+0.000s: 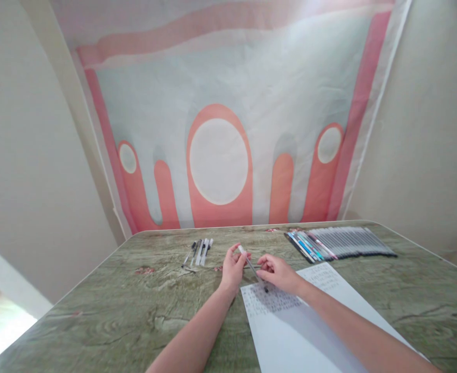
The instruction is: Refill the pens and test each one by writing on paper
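Observation:
A clear-barrelled pen (252, 266) with a whitish upper end and a dark lower tip slants over the top of a white sheet of paper (290, 336). My left hand (233, 267) pinches the pen near its upper end. Curled in from the other side, my right hand (278, 273) has its fingertips at the pen's lower half; the exact contact is small and partly hidden. Rows of handwritten dark marks cover the upper part of the sheet, and my right forearm crosses above it.
Left of my hands lies a small group of pens (203, 252), some with dark ends. At the back right is a long row of grey pens (353, 242), beside several blue, black and pink ones (308, 246). A printed backdrop (220, 160) hangs behind the wood-patterned table (135, 311).

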Demonstrator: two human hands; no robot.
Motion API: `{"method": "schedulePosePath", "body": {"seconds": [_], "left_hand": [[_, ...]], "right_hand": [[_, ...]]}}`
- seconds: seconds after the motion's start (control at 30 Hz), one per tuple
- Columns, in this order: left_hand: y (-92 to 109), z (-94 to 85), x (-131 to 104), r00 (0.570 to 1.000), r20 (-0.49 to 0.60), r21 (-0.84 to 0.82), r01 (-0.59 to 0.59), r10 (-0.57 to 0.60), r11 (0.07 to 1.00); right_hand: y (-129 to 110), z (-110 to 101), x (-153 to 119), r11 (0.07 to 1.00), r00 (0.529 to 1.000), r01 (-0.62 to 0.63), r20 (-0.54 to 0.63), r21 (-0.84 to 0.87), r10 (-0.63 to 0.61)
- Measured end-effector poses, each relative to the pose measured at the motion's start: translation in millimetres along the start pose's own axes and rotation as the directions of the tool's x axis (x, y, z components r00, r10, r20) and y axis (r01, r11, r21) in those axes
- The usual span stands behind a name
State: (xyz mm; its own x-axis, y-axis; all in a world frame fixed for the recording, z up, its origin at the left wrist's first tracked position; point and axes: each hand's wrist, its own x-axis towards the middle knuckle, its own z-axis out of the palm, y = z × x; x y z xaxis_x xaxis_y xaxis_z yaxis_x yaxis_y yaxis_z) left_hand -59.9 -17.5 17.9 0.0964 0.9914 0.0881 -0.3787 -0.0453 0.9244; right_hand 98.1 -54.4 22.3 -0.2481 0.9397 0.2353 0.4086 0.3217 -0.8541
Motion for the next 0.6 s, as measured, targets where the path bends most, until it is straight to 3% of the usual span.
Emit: {"method": "schedulePosePath", "body": {"seconds": [0.2, 0.33, 0.4, 0.47, 0.53, 0.6], "left_hand": [[2.8, 5.3, -1.1, 0.999, -0.043, -0.008, -0.004, 0.003, 1.000], [-2.9, 3.7, -0.5, 0.999, -0.010, 0.058, -0.043, 0.044, 0.997], [-7.5, 2.7, -2.2, 0.996, 0.060, 0.189, -0.074, 0.063, 0.979], [-10.0, 2.5, -6.2, 0.982, 0.167, 0.357, -0.143, 0.088, 0.923], [-8.8, 3.2, -11.5, 0.944, 0.307, 0.497, -0.268, 0.122, 0.826], [-4.7, 4.6, -16.9, 0.889, 0.438, 0.576, -0.394, 0.136, 0.717]], "right_hand": [[-0.8, 0.8, -0.4, 0.995, 0.999, -0.014, 0.031, -0.101, 0.017], [5.3, -12.4, 4.7, 0.956, 0.997, -0.021, -0.078, -0.293, -0.002], [12.4, -27.4, 7.2, 0.886, 0.987, -0.077, -0.161, -0.458, 0.003], [21.9, -45.2, 8.6, 0.750, 0.966, -0.188, -0.259, -0.634, 0.023], [32.2, -62.3, 8.7, 0.623, 0.939, -0.296, -0.341, -0.724, 0.050], [41.5, -76.3, 8.0, 0.573, 0.920, -0.355, -0.386, -0.738, 0.073]]}}
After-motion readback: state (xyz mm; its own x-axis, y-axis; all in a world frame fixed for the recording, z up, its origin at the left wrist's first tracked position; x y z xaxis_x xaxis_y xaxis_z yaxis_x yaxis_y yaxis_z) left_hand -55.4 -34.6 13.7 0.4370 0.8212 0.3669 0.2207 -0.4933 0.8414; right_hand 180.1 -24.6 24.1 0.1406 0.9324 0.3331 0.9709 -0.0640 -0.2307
